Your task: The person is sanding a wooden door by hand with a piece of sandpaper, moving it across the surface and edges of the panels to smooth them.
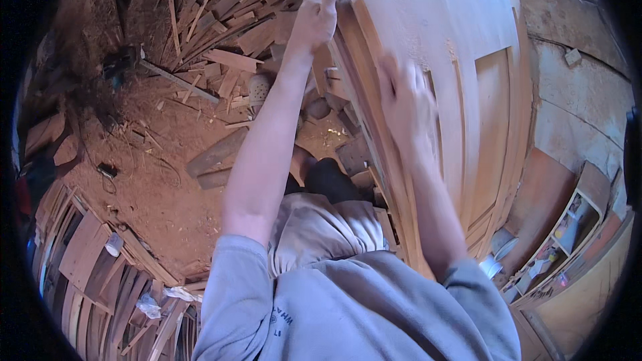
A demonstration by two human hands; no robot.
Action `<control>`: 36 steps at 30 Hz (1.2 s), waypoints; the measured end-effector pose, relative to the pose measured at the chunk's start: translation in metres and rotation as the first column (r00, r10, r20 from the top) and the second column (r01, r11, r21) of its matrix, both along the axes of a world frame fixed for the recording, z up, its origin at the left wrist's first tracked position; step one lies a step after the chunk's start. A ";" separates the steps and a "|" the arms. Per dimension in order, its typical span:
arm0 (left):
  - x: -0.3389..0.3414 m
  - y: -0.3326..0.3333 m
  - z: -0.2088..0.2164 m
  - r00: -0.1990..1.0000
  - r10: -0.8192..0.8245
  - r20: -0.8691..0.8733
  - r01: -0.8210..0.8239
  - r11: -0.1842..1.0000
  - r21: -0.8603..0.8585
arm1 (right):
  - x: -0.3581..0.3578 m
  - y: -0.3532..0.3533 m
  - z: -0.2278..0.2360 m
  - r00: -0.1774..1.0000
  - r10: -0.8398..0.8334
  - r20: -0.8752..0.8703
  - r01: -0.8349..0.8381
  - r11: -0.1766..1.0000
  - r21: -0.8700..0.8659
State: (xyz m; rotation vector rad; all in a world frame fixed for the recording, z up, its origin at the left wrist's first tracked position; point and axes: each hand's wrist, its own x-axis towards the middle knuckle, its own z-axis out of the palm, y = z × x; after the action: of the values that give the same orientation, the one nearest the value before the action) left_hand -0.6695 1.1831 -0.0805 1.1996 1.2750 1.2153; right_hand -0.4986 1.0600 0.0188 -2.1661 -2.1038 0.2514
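A pale wooden panelled door [481, 93] lies flat in front of me, its raised panel to the right. My left hand [314, 17] grips the door's far left corner, fingers curled over the edge. My right hand [404, 100] rests on the door's surface left of the panel; it is blurred by motion, and I cannot tell whether anything is under the palm. Fine sawdust dusts the wood near it.
Scrap wood offcuts [227, 33] are heaped on the sawdust-covered floor [147, 187] at upper left. Planks [93, 261] lean at lower left. A shelf with small items [568, 234] stands at lower right. A white sheet wall [582, 93] is behind the door.
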 end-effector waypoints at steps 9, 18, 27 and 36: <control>-0.023 0.001 -0.004 0.994 -0.044 0.097 0.057 0.990 -0.129 | -0.026 0.031 -0.006 0.999 0.024 0.024 -0.025 0.999 0.042; -0.012 0.002 -0.008 0.986 0.007 0.165 0.005 0.997 -0.074 | -0.066 0.118 -0.004 0.994 -0.013 0.106 0.008 0.999 0.049; -0.019 0.003 -0.009 0.983 -0.034 0.182 0.051 0.995 -0.090 | -0.020 0.025 -0.003 0.999 -0.038 0.031 0.038 0.999 -0.029; -0.029 0.004 0.000 0.973 -0.088 0.213 0.120 0.982 -0.143 | -0.037 0.054 -0.012 1.000 0.027 -0.011 -0.026 0.997 0.075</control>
State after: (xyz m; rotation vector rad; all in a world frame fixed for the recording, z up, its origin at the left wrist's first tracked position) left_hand -0.6982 1.1869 -0.0809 0.9884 1.1164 1.1109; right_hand -0.5358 1.1137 0.0069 -2.0908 -2.1021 0.1841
